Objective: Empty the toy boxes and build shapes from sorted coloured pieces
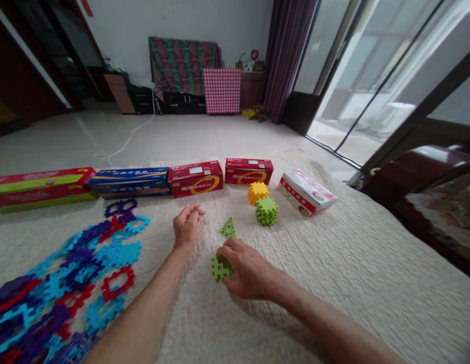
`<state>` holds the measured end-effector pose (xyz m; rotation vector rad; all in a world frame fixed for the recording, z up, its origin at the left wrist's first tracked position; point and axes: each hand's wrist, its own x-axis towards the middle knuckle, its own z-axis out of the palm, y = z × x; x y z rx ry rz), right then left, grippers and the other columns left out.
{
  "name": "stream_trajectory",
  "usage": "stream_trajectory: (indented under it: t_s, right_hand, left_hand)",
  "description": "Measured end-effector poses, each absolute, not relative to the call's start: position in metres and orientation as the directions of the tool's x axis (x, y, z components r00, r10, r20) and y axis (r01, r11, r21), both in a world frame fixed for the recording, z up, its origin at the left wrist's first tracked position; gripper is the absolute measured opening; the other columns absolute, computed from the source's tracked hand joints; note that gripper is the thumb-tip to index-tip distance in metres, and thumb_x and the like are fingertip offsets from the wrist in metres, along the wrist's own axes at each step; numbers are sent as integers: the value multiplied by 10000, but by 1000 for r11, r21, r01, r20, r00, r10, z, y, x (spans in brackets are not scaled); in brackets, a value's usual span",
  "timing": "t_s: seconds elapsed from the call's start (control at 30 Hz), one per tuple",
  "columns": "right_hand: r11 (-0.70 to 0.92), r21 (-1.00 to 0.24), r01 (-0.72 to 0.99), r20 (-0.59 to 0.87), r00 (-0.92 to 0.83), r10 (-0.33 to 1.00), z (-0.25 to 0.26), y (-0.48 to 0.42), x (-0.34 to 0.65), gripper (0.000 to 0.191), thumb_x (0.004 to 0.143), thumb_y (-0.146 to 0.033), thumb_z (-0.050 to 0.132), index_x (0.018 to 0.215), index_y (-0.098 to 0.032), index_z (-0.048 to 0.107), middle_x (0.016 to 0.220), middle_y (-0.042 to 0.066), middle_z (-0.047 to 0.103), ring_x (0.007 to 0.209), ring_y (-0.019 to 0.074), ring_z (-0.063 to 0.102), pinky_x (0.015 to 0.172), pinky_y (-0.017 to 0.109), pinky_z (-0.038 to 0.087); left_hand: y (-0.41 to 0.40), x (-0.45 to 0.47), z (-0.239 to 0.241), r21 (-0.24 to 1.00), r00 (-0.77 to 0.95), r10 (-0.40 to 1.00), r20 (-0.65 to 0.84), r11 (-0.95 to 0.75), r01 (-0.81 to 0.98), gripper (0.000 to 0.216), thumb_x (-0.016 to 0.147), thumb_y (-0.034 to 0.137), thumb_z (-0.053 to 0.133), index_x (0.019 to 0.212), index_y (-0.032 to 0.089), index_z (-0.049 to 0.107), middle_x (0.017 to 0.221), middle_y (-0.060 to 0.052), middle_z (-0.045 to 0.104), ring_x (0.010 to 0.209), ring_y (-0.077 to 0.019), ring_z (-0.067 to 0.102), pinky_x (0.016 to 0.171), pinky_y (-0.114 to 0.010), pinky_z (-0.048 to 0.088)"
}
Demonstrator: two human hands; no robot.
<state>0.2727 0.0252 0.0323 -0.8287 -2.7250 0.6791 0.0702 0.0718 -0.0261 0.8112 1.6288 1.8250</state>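
My right hand (246, 270) lies on the cream mat with its fingers closed round a partly built green foam block (220, 268). A single green triangular foam piece (228, 228) stands just beyond it. My left hand (186, 225) hovers to the left with fingers loosely curled, holding nothing. Further back sit a finished orange foam cube (257, 192) and a finished green foam cube (267, 211).
A heap of blue, purple and red foam pieces (68, 283) covers the mat's left side. A row of boxes, green-red (38, 188), blue (131, 182), red (195, 178), red (249, 171) and white-red (306, 192), lines the far edge. A dark wooden chair (428, 167) stands at right.
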Motion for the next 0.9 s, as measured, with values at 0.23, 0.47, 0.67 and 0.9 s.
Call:
stream_trajectory:
  t_s: [0.23,0.47,0.67,0.9]
  right_hand:
    - [702,-471,534,456,-534,712,57,85,313,435,702,-107,557,1127,-198,554,1144,112,593,1075,244,562,937,414,472]
    - [608,-459,648,512,-366,777,51,127,351,376,707,-168,551,1079,-198,593,1129,132,645,1067,275,608,940,476,482]
    - [644,-380,664,539,-407,737,53,123,348,407,702,-137,542,1103,-192,593,1227,152,605,1175,308,551,982,519,448]
    - [786,-446,427,435,-665,608,46,76,301,328,818,-103,498,1116,-199,596,1179,94,636,1105,204,593,974,383,478]
  left_hand:
    - [71,70,-27,995,-653,752,83,-95,17,305,665,279,586,915,167,720,720,-28,699,621,-128,592,633,-257,474]
    - [72,69,-30,996,-627,775,84,-88,24,312,679,280,574,931,162,714,727,-32,692,596,-119,565,520,-220,400]
    - [72,69,-30,995,-631,769,98,-98,35,302,663,281,570,899,163,719,713,-31,685,553,-111,549,495,-219,385]
    - [72,68,-31,995,-627,773,98,-85,51,322,665,281,567,923,165,720,733,-33,694,506,-96,523,474,-218,372]
